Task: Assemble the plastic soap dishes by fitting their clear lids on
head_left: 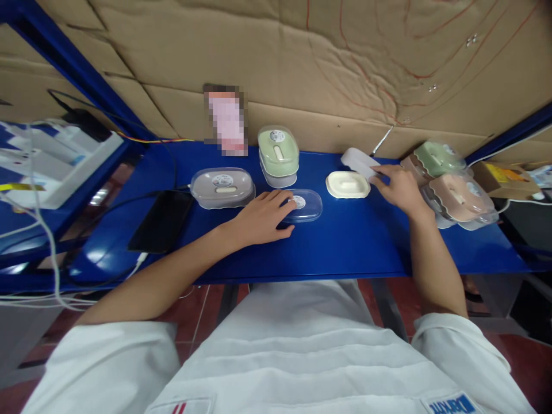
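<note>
My left hand (265, 218) rests over the left end of a clear oval lid (308, 208) with a round label, its fingers stretched out. At the right, my right hand (399, 187) pinches the near end of a whitish translucent tray (359, 161), which is tilted at the back of the shelf. Just in front of that tray lies a cream soap-dish-like piece (348, 185). Behind the clear lid stands a green lidded box (278, 155), and left of my left hand sits a greyish lidded box (223, 188).
Stacked green and pink-brown lidded boxes (459, 192) stand right of my right arm. A black phone (161, 221) with a cable lies at the left of the blue table (345, 247). Cardboard (276, 69) lines the back. A small carton (502, 181) is far right.
</note>
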{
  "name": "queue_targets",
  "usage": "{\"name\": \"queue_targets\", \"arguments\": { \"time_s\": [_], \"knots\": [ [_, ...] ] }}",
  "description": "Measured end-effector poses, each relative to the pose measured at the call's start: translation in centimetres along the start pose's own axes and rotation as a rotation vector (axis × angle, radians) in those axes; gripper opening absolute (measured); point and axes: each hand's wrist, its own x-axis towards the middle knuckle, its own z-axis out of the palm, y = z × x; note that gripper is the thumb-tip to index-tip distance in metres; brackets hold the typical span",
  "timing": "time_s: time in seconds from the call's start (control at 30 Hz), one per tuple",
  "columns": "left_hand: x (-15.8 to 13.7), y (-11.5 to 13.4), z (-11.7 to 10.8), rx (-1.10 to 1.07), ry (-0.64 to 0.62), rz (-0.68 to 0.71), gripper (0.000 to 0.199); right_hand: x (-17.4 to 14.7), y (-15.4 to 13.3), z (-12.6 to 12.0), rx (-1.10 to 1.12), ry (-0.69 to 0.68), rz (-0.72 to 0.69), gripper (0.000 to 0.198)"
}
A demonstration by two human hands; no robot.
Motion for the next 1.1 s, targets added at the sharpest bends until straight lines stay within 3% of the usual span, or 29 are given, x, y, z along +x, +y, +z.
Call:
{"name": "queue_targets", "arguments": {
  "time_s": [0.07, 0.17, 0.57, 0.77, 0.93, 1.1],
  "knots": [
    [0.0, -0.1, -0.1, 0.0, -0.002, -0.013, 0.035, -0.7, -0.3, -0.1, 0.115, -0.013, -0.185, 0.041],
    [0.1, -0.2, -0.1, 0.025, -0.006, -0.029, 0.031, -1.4, -0.2, 0.1, 0.196, -0.05, -0.303, 0.038],
    [0.2, -0.1, 0.2, 0.023, 0.024, -0.026, 0.033, -2.1, -2.4, 1.7, 0.294, -0.099, -0.437, 0.032],
    [0.1, 0.2, 0.4, -0.043, 0.099, 0.015, 0.041, -3.6, -5.5, 1.1, 0.119, -0.106, -0.475, 0.041],
    [0.1, 0.9, 0.8, -0.095, 0.118, 0.084, 0.055, -5.2, -8.7, 1.3, 0.205, -0.127, -0.62, 0.05],
    [0.1, 0.9, 1.3, -0.044, 0.152, 0.153, 0.038, -6.0, -10.0, 1.8, 0.267, -0.083, -0.731, 0.041]
  ]
}}
